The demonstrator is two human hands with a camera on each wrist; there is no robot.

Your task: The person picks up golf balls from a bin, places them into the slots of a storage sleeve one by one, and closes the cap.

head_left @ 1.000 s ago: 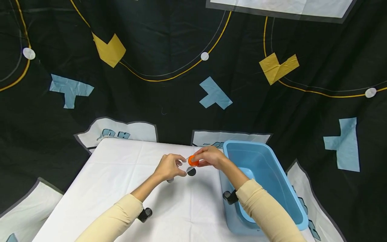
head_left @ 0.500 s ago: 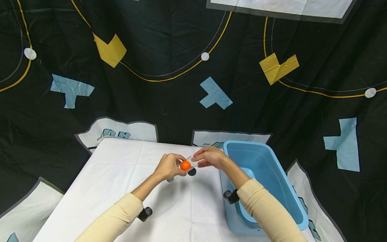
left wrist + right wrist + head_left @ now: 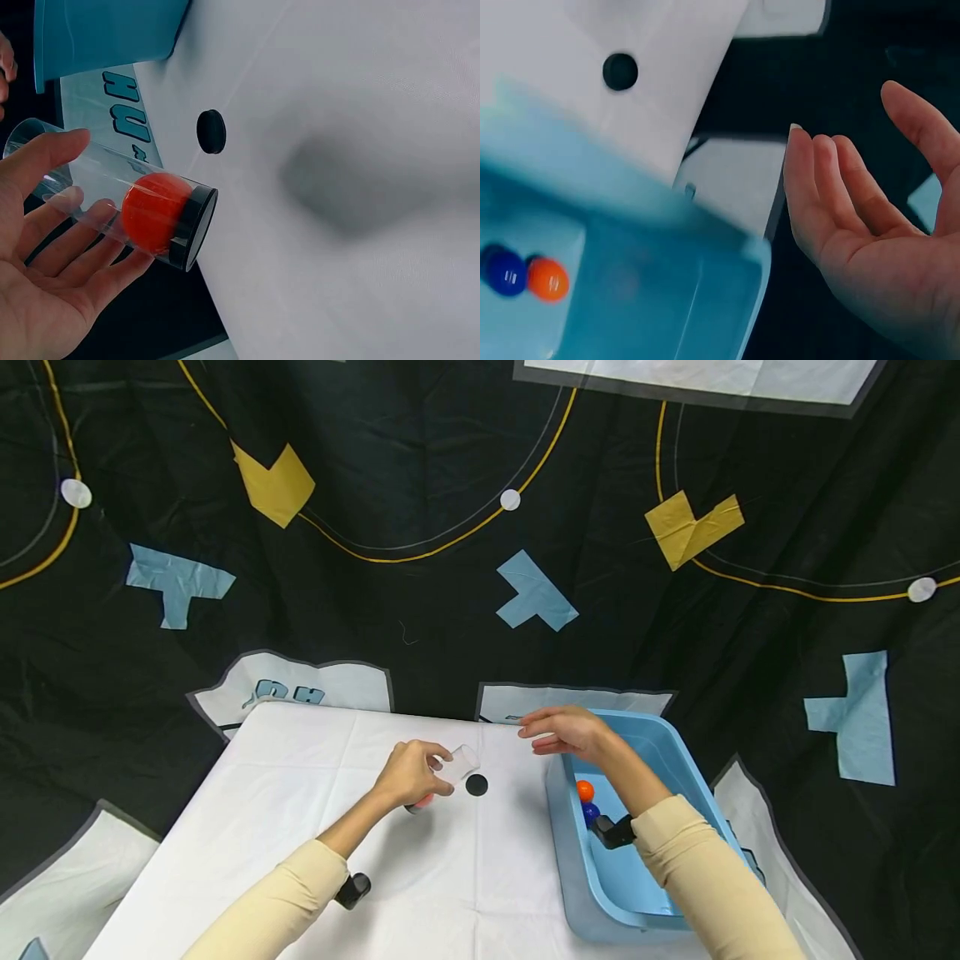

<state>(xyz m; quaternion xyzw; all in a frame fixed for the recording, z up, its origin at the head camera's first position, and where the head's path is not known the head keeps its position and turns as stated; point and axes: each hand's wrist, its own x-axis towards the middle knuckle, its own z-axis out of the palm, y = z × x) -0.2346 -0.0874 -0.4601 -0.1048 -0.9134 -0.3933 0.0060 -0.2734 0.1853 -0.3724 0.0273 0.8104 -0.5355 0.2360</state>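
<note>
My left hand [image 3: 411, 772] grips a clear plastic tube [image 3: 101, 161], its thumb on one side and fingers on the other. The tube lies tilted above the white table, its open mouth toward the tub. An orange-red ball [image 3: 154, 212] rests inside, against the black-capped end. My right hand [image 3: 568, 731] is apart from the tube, fingers loosely extended and holding nothing, over the far left corner of the blue tub [image 3: 562, 860]. On the table by the tube is a round black cap [image 3: 476, 785].
Inside the tub lie an orange ball [image 3: 548, 279] and a blue ball [image 3: 505, 272], side by side, with a dark round shape partly hidden behind the blue one. The tub stands along the table's right side. A black cloth [image 3: 420, 627] hangs behind the white table [image 3: 292, 777].
The orange ball has left my right fingers at the tube's mouth and slid down to the capped end. My right hand has moved right to the tub; the left has shifted slightly left.
</note>
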